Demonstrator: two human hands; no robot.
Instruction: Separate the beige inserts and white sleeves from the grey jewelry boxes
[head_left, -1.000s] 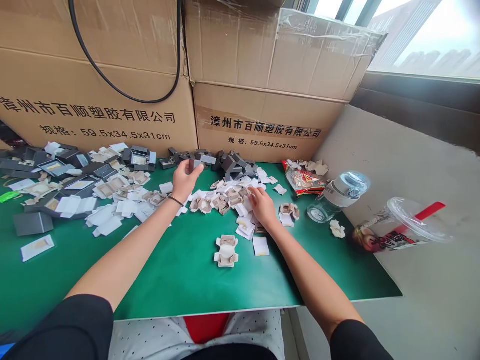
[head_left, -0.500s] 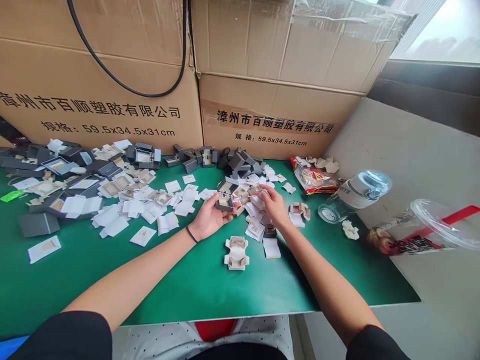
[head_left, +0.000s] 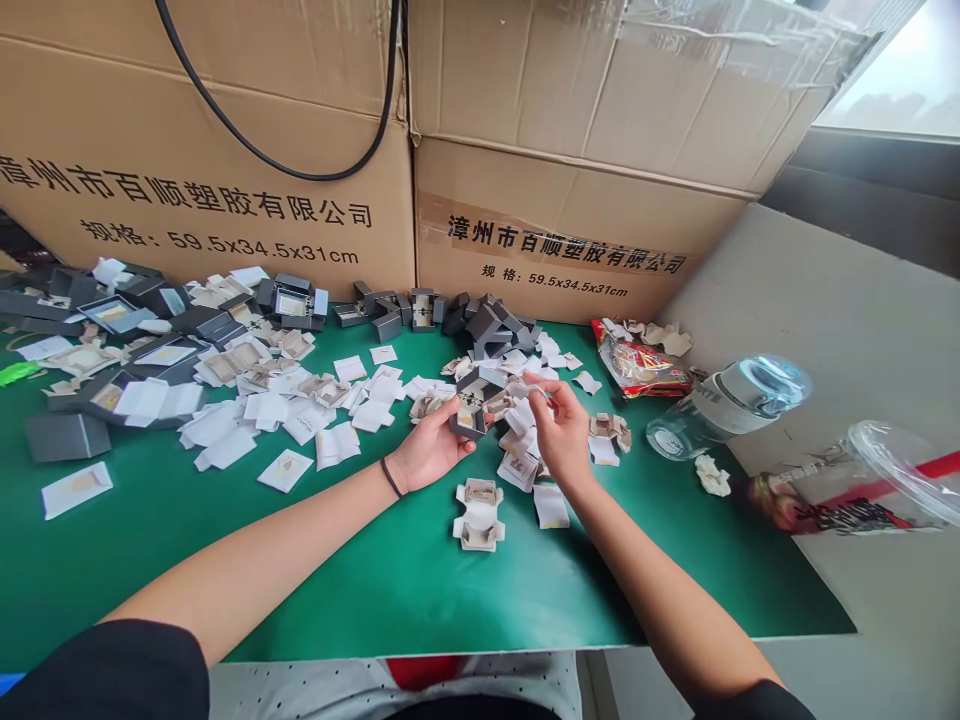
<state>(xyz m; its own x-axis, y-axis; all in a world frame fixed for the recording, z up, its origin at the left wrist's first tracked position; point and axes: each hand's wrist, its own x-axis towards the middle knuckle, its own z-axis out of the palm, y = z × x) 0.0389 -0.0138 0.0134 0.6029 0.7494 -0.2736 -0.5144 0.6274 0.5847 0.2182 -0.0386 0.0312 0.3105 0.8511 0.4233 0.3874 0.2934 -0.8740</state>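
My left hand (head_left: 427, 450) grips a small dark grey box (head_left: 471, 403), tilted with its open side up and a pale lining inside. Just right of it, my right hand (head_left: 561, 425) pinches a white paper piece (head_left: 529, 390) between thumb and fingers; its exact shape is partly hidden. Beneath and around this hand lies a pile of white paper pieces (head_left: 519, 468). Nearer to me, an unfolded greyish card insert (head_left: 479, 515) rests on the green table (head_left: 360, 590). A white card (head_left: 552, 506) lies to the insert's right.
More dark grey boxes (head_left: 491, 325) are heaped behind my hands. White envelopes (head_left: 285, 470) and inserts are strewn at left. A red snack bag (head_left: 645, 370), a clear bottle (head_left: 720, 405) and a plastic cup (head_left: 862, 480) occupy the right side. Large cartons (head_left: 555, 190) wall off the back.
My right hand has lifted a little from the pile with the white paper piece in its fingers. The view has shifted slightly; my left hand still holds the box.
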